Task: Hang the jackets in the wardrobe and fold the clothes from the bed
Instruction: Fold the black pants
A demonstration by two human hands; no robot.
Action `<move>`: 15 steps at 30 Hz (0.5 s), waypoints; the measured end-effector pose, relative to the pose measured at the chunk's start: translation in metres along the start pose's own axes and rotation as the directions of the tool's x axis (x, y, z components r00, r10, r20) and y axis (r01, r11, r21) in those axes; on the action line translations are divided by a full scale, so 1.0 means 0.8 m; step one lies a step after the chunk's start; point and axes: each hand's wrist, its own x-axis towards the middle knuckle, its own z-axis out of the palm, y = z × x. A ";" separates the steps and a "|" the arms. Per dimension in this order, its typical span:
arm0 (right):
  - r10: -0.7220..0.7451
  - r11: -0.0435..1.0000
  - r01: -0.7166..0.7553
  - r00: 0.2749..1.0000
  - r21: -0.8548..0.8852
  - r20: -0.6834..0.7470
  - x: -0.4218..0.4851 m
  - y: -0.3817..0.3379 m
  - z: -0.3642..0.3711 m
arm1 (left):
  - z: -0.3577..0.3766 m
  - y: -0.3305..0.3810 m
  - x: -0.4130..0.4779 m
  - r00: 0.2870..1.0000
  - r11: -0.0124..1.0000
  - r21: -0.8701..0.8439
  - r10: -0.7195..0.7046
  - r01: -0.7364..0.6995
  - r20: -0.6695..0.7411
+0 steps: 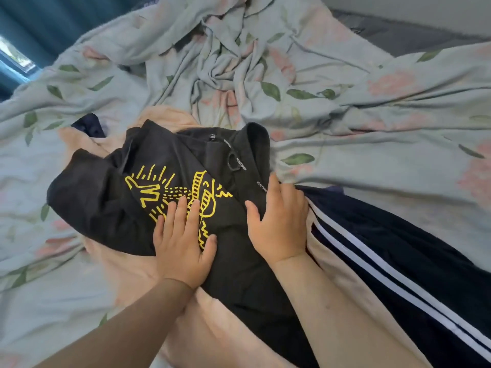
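Black garment with yellow line print lies near the middle of the bed, on top of a peach fabric, bunched and partly doubled over itself, with its drawstring waistband or neck turned toward the far side. Left hand lies flat on the print, fingers straight and together, pressing the cloth down. Right hand rests palm down on the garment's right edge, fingers extended, thumb spread; neither hand grasps anything. Judgement: this piece is being smoothed or flattened, and the fold is barely begun, since the edges are uneven and no clean rectangle shows. Touching it on the right, navy trousers with white side stripes lie stretched out, unfolded. A scrap of dark navy cloth shows behind the peach fabric; what it is cannot be told. No finished stack in sight, so most of the folding looks left to do. Containers: none visible, no wardrobe, hanger or basket, so the jacket part cannot be judged. Everything lies loose on the rumpled floral bedcover, with a teal curtain beyond, far left.
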 end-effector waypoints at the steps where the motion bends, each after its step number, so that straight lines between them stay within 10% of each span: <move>1: -0.021 1.000 0.022 1.000 0.019 -0.020 -0.004 -0.002 -0.003 | -0.002 0.001 -0.001 1.000 1.000 0.005 0.004 -0.004 -0.001; 9: -0.276 0.961 0.271 0.958 0.060 0.080 -0.049 -0.039 -0.058 | -0.033 0.007 -0.041 0.994 0.981 -0.165 0.110 -0.104 0.028; 15: -0.403 0.904 0.399 0.915 0.156 -0.009 -0.116 -0.102 -0.163 | -0.152 -0.008 -0.086 0.937 0.739 -0.638 -0.026 -0.216 -0.348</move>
